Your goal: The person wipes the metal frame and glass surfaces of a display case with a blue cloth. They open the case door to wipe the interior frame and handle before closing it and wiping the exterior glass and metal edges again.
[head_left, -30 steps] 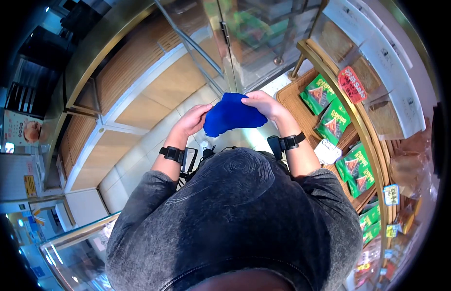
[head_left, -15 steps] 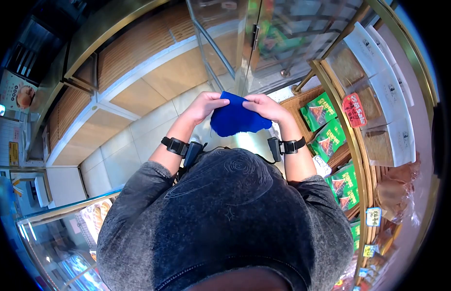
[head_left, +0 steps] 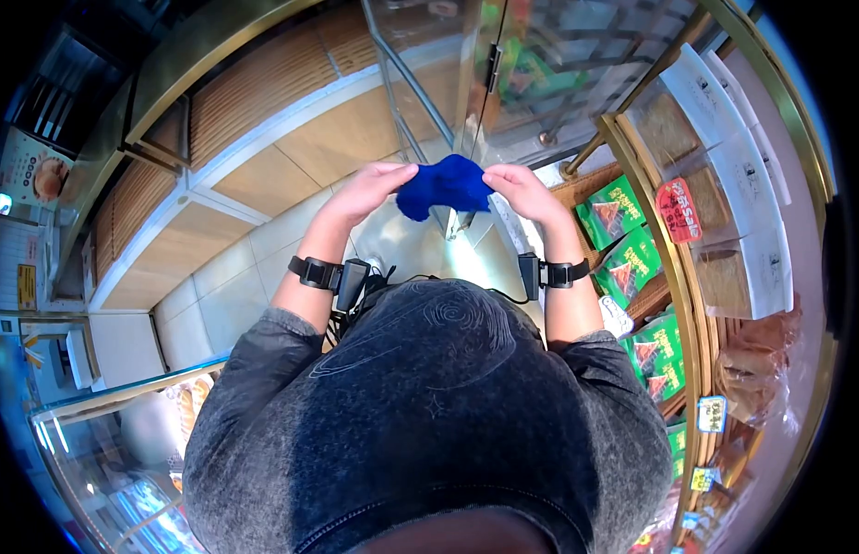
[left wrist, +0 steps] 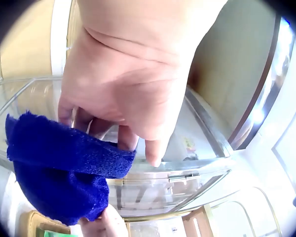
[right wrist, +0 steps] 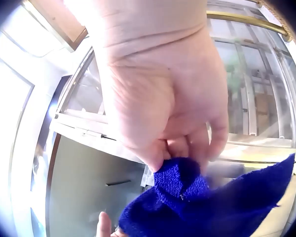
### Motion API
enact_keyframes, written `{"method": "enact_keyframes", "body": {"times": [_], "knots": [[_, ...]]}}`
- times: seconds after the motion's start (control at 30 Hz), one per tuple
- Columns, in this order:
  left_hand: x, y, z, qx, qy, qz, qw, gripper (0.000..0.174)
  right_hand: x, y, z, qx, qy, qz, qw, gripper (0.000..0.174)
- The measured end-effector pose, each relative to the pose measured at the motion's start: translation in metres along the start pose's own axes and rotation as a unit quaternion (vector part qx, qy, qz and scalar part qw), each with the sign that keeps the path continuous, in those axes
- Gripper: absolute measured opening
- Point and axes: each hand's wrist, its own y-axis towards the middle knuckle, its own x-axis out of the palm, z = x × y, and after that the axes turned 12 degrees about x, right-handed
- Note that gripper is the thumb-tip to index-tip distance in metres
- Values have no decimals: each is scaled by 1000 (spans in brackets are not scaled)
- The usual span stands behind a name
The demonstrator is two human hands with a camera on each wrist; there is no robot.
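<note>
A crumpled blue cloth is stretched between the two hands above the floor, in front of the torso. The left hand holds its left end; in the left wrist view this hand has its fingertips behind the upper edge of the cloth, the thumb beside it. At the opposite end the right hand pinches the cloth. From the right wrist, the fingers and thumb of that hand grip a bunched fold of the cloth, whose pointed flap spreads to the right.
Glass doors with metal handles stand ahead. A curved shelf with green packets and bagged bread runs along the right. Slatted wooden shelving curves at left, and a glass display case stands at lower left.
The cloth has gone from a broad hanging sheet to a narrower, crumpled shape, slightly higher. The hands came closer together, then moved apart. The view of the shop has turned.
</note>
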Motion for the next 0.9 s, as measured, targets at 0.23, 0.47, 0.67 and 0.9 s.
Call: {"method": "enact_keyframes", "body": {"times": [0.23, 0.47, 0.67, 0.9], "knots": [[17, 8, -19, 7, 74, 33, 997, 38, -2, -2, -8, 9, -5, 64, 998, 24], [14, 4, -4, 34, 73, 115, 990, 39, 0, -16, -23, -11, -69, 127, 989, 24], [8, 1, 13, 91, 51, 142, 984, 36, -6, -12, -30, -18, 2, 143, 990, 20], [17, -6, 44, 150, 115, 141, 972, 29, -15, -5, -33, -77, 86, 99, 988, 24]]}}
